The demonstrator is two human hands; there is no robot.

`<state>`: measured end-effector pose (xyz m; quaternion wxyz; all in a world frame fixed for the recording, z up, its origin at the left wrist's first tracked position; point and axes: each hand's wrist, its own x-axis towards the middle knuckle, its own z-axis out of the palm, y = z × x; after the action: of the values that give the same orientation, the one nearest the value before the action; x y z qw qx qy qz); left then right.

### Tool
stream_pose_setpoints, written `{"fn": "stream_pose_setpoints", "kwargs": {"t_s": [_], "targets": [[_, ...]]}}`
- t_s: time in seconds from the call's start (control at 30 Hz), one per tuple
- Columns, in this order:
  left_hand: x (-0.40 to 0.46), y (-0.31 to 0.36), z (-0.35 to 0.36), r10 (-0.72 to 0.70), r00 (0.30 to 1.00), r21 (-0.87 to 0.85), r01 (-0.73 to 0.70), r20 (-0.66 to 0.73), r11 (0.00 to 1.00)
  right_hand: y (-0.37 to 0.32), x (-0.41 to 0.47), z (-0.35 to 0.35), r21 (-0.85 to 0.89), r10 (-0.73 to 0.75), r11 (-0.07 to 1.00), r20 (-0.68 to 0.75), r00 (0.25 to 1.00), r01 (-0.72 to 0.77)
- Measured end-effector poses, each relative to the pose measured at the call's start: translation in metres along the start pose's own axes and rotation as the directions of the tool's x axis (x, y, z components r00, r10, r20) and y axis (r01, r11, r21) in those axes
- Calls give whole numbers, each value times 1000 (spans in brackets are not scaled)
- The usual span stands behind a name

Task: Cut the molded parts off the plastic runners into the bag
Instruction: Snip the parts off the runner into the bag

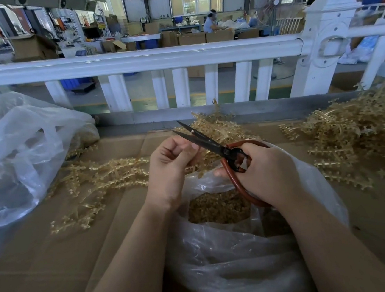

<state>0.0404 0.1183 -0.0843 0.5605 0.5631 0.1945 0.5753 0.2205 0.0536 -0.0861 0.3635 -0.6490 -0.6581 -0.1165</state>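
My left hand (pixel 169 165) is curled just above the far rim of the bag (pixel 235 256), its fingers (pixel 175 147) pinching what I take to be a runner (pixel 197 163), of which only a thin amber length shows below the fist. My right hand (pixel 264 173) is clenched through the red loops of the scissors (pixel 212 143), whose dark blades stand parted and point away from the bag, passing right beside my left fingertips.

The bag lies open under both hands, cut parts (pixel 217 207) heaped in its mouth. Uncut runners (pixel 99 175) are strewn on the cardboard surface (pixel 56 269) left of the bag, a larger pile (pixel 358 136) lies to its right, and a smaller heap (pixel 217 123) lies beyond it. A second bag (pixel 15 154) slumps far left of it.

Risks, as I judge them:
- The blades sit so close to my left fingers that closing them without looking could nip skin (the runner is mostly hidden in my fist, so I cannot tell how much of it projects).
- A part snipped beyond the bag's far rim would fall on the surface among the runners rather than inside.
- The bag's thin film lies touching the lower scissor loop; it could snag and pull the mouth shut.
- Brittle plastic may fly when cut.
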Motion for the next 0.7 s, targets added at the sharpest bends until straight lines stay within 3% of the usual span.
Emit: {"fn": "stream_pose_setpoints", "kwargs": {"t_s": [0.27, 0.7], "targets": [[0, -3, 5, 50, 998, 92, -53, 39, 994, 0, 0, -1, 5, -7, 1000, -10, 1000, 7], [0, -2, 4, 61, 989, 80, -72, 132, 994, 1, 0, 6, 34, -48, 998, -69, 996, 50]]}}
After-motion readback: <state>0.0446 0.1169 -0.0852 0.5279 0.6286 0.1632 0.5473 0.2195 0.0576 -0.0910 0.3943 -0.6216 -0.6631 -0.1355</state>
